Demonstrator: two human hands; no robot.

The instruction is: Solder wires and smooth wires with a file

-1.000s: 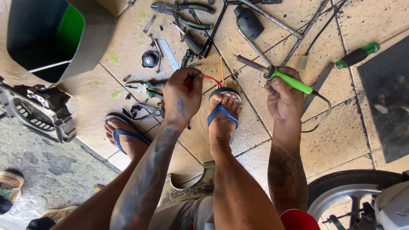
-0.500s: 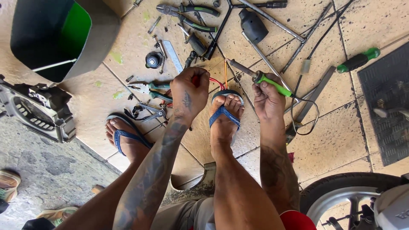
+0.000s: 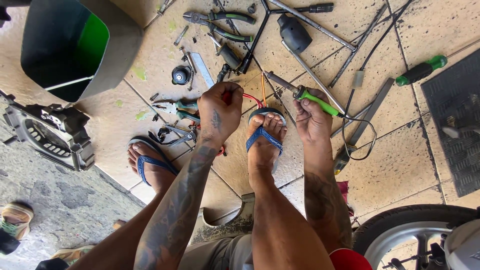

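Red and orange insulated wires pinched in closed left hand, just above toes of right foot in blue-strapped flip-flop. Green-handled soldering iron gripped in fisted right hand, metal tip aimed toward wires. Beyond, on tan tiled floor: pliers, black-and-green screwdriver, dark green bin.
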